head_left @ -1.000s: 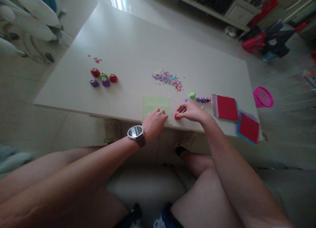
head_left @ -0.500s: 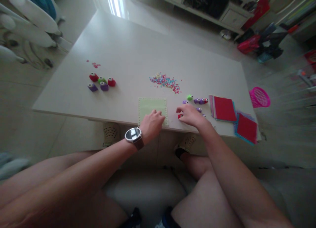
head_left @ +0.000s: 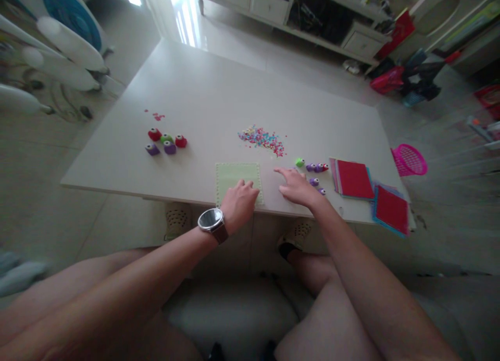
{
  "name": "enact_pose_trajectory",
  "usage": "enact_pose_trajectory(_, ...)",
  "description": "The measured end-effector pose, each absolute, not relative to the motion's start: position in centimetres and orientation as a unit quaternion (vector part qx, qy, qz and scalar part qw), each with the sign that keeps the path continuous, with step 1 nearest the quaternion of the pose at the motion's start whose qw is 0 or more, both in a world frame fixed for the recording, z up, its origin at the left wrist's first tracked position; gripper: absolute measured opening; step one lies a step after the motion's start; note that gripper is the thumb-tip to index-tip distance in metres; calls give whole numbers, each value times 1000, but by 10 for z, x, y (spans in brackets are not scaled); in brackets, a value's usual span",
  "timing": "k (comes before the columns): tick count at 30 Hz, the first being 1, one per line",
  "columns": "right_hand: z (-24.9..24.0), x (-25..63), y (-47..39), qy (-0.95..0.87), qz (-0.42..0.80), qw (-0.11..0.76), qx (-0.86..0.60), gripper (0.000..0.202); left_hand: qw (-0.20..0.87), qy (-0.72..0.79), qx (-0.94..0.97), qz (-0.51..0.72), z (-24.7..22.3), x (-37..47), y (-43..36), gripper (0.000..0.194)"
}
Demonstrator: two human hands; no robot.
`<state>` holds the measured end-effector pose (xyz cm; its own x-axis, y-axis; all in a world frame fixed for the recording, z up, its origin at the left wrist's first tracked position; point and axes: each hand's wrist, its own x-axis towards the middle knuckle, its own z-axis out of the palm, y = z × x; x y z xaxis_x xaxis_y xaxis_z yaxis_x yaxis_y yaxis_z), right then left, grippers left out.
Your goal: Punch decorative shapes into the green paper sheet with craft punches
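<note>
A pale green paper sheet [head_left: 230, 173], with a row of small holes along its edges, lies near the table's front edge. On its lower right part rests my left hand [head_left: 239, 202], wearing a watch; its fingers are bent, somewhat apart, with the tips on the sheet. My right hand [head_left: 296, 186] is open just right of the sheet, index finger stretched out and thumb apart, holding nothing visible. Around it stand several small craft punches: a green one [head_left: 299, 162], a red one [head_left: 325, 167] and purple ones [head_left: 314, 182]. Anything under the palm is hidden.
Colourful paper confetti [head_left: 262, 138] lies mid-table. To the left stand larger red, green and purple punches [head_left: 169, 147], with red paper bits [head_left: 158, 116] behind. Two stacks of coloured paper [head_left: 354, 179] [head_left: 391, 210] lie at right; the outer reaches the edge. A pink basket [head_left: 409, 160] stands beyond.
My right hand has stretched out its index finger and spread its thumb; the red punch seen beside its fingers no longer shows. The left hand stays on the sheet. The view has shifted slightly.
</note>
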<state>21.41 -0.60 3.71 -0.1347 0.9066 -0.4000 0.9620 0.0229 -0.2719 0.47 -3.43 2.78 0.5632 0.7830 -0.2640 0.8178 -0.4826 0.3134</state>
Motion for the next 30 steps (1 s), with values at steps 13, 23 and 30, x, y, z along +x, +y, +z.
enact_pose_trajectory(13,35,204,-12,706,-253,27,661,27,190,423,883,-75,27,3,-38,34)
enact_pose_trajectory(23,38,185,-19,560,-441,-19,701,27,223,440,870,5,34,11,-40,22)
enact_pose_trajectory(30,38,220,-17,541,-313,-270,732,8,201,411,885,87,40,17,-54,21)
